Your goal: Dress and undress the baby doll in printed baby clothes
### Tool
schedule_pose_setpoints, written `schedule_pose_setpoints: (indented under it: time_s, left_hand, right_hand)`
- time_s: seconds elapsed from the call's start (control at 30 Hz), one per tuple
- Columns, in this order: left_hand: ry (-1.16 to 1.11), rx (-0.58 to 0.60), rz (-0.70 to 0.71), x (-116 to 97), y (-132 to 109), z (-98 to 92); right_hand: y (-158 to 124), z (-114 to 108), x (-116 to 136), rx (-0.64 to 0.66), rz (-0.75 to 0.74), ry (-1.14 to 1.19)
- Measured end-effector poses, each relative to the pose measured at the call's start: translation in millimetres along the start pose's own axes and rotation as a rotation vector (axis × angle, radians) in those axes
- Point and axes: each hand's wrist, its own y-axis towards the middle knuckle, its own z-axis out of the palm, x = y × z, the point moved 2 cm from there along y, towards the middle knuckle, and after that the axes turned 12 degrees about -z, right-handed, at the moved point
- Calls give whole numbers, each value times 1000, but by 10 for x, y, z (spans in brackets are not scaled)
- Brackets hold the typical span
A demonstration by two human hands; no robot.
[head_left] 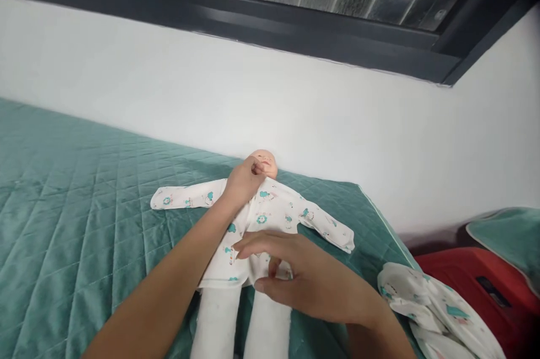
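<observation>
A baby doll [267, 160] lies on its back in a white long-sleeved shirt [270, 207] with teal and orange prints. The sleeves are spread out to both sides, and white legs [217, 319] extend toward me below the hem. Up at the neckline, my left hand [247, 180] is closed on the shirt near the collar, hiding part of the doll's chin and neck. My right hand [282, 269] hovers over the lower front of the shirt, thumb and fingers apart, with nothing visible between them.
The doll lies on a green quilted cover [97, 201] that meets a white wall [295, 117] behind its head. A crumpled printed white garment [442, 308] lies at the right edge, beside a red plastic object [472, 274]. A dark-framed window [274, 21] is above.
</observation>
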Motion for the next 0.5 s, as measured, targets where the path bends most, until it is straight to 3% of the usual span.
schedule_pose_setpoints:
  time_s: [0.1,0.17,0.27,0.37,0.43,0.5]
  left_hand:
    - [-14,-88,98,7,-75,-41]
    - [10,-137,163,18,-152,-69]
    - [31,-168,222,58,-289,-105]
    - [16,-253,270,157,-455,-168]
    - [-7,-335,282,281,-586,-236]
    - [-41,-401,245,448,-728,-319]
  right_hand:
    - [10,-1,-157,-91,67,128]
    - [18,29,-339,-228,76,225]
    - [-60,104,-600,-553,29,375]
    - [-328,190,-751,-880,-50,426]
    - [-563,260,-791,-920,-54,306]
    - [-777,341,-804,-862,-34,152]
